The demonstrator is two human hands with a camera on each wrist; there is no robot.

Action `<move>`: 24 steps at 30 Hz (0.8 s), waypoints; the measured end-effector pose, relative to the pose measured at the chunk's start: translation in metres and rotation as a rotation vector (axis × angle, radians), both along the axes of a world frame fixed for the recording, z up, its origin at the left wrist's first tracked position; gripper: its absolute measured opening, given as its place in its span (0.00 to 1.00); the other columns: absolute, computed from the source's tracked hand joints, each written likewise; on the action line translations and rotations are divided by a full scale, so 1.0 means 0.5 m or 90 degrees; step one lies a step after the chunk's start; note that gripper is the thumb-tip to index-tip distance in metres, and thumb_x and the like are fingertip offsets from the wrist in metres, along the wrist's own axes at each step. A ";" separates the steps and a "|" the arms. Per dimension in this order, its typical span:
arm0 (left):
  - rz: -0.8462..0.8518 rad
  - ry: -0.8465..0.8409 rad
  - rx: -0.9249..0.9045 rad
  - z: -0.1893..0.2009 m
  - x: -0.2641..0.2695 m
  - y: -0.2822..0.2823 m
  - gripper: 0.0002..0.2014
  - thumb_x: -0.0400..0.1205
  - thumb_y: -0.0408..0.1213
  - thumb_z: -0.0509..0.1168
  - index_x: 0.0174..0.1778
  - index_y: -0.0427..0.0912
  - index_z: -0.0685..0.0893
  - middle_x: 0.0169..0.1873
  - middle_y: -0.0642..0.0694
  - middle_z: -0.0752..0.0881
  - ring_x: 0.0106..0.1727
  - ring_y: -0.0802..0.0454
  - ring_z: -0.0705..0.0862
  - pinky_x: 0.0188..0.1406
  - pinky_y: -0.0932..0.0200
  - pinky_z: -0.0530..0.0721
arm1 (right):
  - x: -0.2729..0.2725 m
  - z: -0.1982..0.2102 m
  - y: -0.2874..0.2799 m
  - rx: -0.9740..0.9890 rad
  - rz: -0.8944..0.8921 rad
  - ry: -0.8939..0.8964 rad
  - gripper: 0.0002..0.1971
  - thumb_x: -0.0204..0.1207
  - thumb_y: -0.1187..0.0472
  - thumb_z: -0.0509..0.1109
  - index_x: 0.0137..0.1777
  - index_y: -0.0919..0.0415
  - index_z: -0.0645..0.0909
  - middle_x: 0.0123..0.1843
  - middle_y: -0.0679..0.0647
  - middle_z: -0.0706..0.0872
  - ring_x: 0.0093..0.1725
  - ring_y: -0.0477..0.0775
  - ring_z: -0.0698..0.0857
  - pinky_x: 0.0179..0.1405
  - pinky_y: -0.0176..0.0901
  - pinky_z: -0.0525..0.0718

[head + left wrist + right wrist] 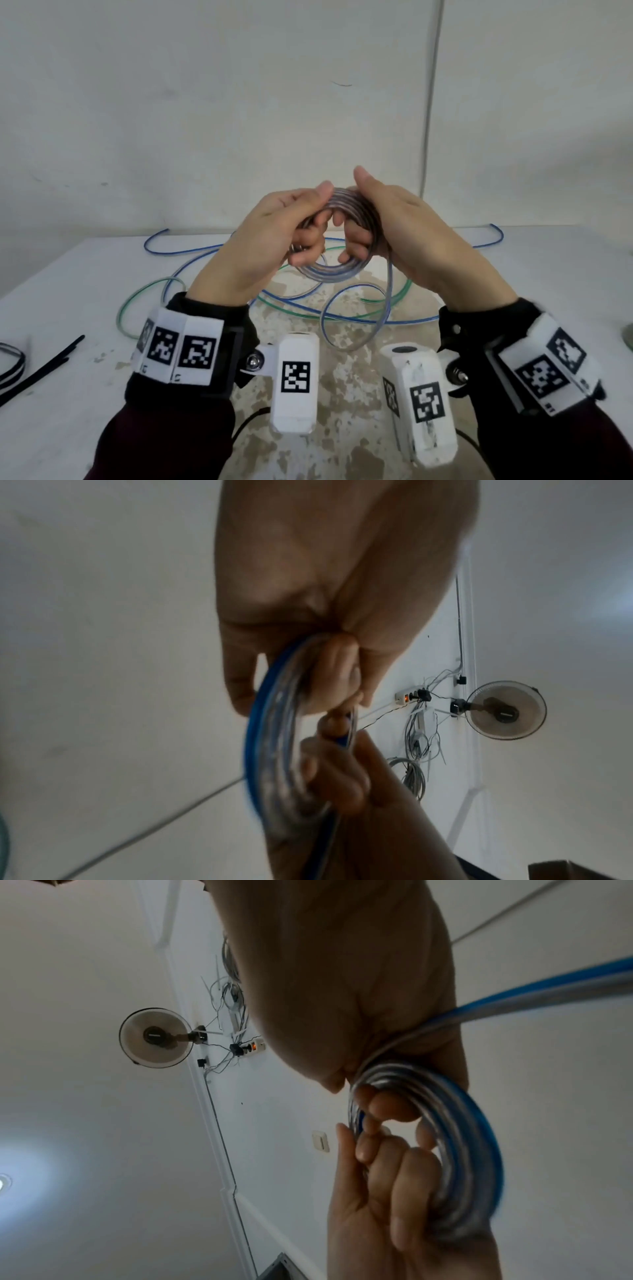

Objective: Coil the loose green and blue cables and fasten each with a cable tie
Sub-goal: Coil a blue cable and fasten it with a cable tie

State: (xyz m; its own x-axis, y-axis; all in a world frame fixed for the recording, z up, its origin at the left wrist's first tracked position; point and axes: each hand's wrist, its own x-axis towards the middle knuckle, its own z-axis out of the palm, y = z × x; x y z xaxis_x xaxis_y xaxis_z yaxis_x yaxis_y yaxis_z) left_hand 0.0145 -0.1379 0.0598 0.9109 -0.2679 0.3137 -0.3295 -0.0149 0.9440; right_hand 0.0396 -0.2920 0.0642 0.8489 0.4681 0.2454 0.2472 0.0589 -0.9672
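Both hands hold a small coil of blue-striped clear cable (346,272) raised above the table. My left hand (308,222) grips the coil's left side, thumb on top and fingers curled through the ring. My right hand (371,205) grips the right side the same way. A loose tail (388,294) drops from the right hand and loops down to the table. The coil (270,737) shows edge-on in the left wrist view, and the coil (472,1150) in the right wrist view. A green cable (137,301) lies loose on the table, tangled with blue cable (493,236).
Black cable ties (41,366) lie at the table's left front, beside part of another coil (10,359) at the frame edge. The white table (548,291) has worn patches in the middle. A wall stands close behind it.
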 end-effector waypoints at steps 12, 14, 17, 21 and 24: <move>-0.023 0.066 -0.016 -0.008 0.012 -0.011 0.19 0.86 0.43 0.52 0.31 0.37 0.72 0.14 0.47 0.69 0.18 0.46 0.77 0.30 0.59 0.79 | 0.015 -0.012 -0.019 -0.035 0.008 -0.060 0.21 0.88 0.54 0.52 0.36 0.62 0.75 0.20 0.47 0.64 0.21 0.48 0.67 0.43 0.50 0.75; -0.005 0.051 -0.013 -0.008 0.010 -0.011 0.19 0.87 0.42 0.53 0.30 0.38 0.72 0.17 0.47 0.67 0.16 0.51 0.71 0.22 0.64 0.74 | 0.010 -0.013 -0.011 -0.052 -0.005 -0.067 0.22 0.87 0.54 0.52 0.34 0.61 0.75 0.21 0.48 0.64 0.21 0.48 0.67 0.34 0.40 0.73; 0.029 -0.007 -0.082 -0.010 0.010 -0.021 0.19 0.88 0.41 0.53 0.31 0.38 0.70 0.21 0.42 0.68 0.21 0.52 0.61 0.19 0.66 0.62 | 0.006 -0.008 -0.001 -0.022 -0.044 -0.081 0.24 0.88 0.53 0.51 0.33 0.61 0.78 0.23 0.53 0.71 0.25 0.50 0.75 0.36 0.38 0.77; 0.063 -0.040 -0.185 -0.009 0.011 -0.039 0.19 0.88 0.41 0.51 0.32 0.38 0.69 0.21 0.43 0.65 0.19 0.55 0.61 0.19 0.66 0.59 | 0.005 0.007 -0.010 0.026 -0.062 -0.063 0.25 0.88 0.52 0.51 0.36 0.63 0.80 0.23 0.53 0.75 0.27 0.53 0.79 0.35 0.38 0.78; 0.039 -0.017 -0.220 -0.002 0.015 -0.025 0.19 0.88 0.42 0.48 0.32 0.39 0.68 0.17 0.50 0.64 0.16 0.55 0.64 0.26 0.60 0.63 | 0.005 0.008 -0.021 0.052 -0.019 -0.024 0.23 0.88 0.53 0.51 0.38 0.64 0.79 0.22 0.51 0.77 0.28 0.53 0.81 0.39 0.41 0.80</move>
State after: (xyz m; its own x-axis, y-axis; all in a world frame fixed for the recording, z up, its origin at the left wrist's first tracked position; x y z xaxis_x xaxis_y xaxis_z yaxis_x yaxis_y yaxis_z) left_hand 0.0219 -0.1502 0.0586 0.9122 -0.0866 0.4005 -0.3627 0.2839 0.8876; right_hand 0.0423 -0.3024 0.0680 0.8519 0.4191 0.3140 0.2861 0.1298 -0.9494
